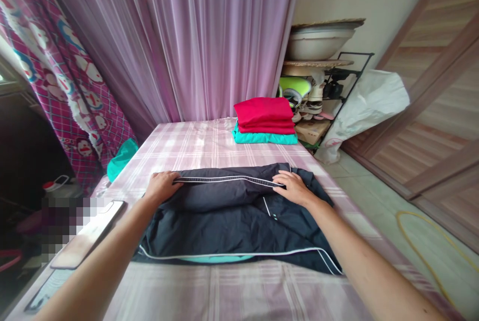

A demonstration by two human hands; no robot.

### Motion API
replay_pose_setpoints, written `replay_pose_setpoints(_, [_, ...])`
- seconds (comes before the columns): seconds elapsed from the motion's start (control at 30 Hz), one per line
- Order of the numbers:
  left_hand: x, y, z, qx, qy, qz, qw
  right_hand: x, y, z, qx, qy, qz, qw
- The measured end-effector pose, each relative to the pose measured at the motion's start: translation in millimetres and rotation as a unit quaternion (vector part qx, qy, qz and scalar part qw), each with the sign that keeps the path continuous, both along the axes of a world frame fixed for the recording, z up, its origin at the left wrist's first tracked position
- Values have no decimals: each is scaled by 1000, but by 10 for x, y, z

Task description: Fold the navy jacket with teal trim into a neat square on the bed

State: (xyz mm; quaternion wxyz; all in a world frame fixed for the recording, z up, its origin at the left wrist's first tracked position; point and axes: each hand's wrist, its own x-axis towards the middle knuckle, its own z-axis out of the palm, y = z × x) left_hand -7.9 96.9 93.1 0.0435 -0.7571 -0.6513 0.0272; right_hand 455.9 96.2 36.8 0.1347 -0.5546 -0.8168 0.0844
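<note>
A black jacket (220, 228) with white piping and a teal lining showing at its near edge lies across the table, its far part folded over. My left hand (163, 184) grips the left end of the folded edge, fingers over the fabric and thumb on the near side. At the right end of the same fold, my right hand (293, 187) pinches the cloth beside the white piping. The fabric under both palms is hidden.
A folded red cloth (265, 115) rests on a folded turquoise one (265, 138) at the far end of the checked tablecloth (187, 141). Left lies a phone (88, 238). Beyond are a purple curtain (209, 36), a shoe rack (339, 96) and a white bag (374, 101).
</note>
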Motion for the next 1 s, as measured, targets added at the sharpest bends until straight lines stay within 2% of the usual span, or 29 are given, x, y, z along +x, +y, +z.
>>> replay_pose_setpoints(0.07, [13,-42,157,-31,-5,-27,999,53,-36,16,-2,-11,7,1000])
replay_pose_setpoints(0.13, [34,-135,324,-107,-12,-72,992,92,-74,60,-9,-32,8,999])
replay_pose_setpoints(0.23, [106,-381,565,-242,-3,-104,965,102,-117,164,-33,-77,9,996])
replay_pose_setpoints(0.3, [192,-582,694,-281,11,-107,954,75,-132,237,-35,-106,3,994])
replay_pose_setpoints(0.4, [329,-821,794,-359,-8,-128,925,-1,-137,347,-57,-143,-3,988])
replay_pose_setpoints(0.47, [380,-874,795,-408,-51,-142,900,-75,-117,448,-86,-159,-15,983])
replay_pose_setpoints(0.53, [389,-830,751,-415,-101,-131,895,-181,-68,585,-85,-154,-54,983])
replay_pose_setpoints(0.63, [394,-650,622,-377,-147,-94,909,-436,58,794,-41,-115,-111,986])
replay_pose_setpoints(0.73, [476,-439,411,-248,-126,-108,954,-774,195,846,-5,-61,-80,995])
replay_pose_setpoints(0.8, [546,-313,224,-128,-96,-110,981,-971,252,736,-7,-40,-51,998])
replay_pose_setpoints(0.87, [573,-207,18,-49,-68,-76,994,-1089,265,535,-61,-51,-54,995])
replay_pose_setpoints(0.93, [524,-133,-183,-31,-47,-4,998,-1107,239,311,-124,-76,-75,986])
replay_pose_setpoints(1.0, [415,-95,-352,-49,-40,74,995,-1037,205,129,-147,-93,-97,980])
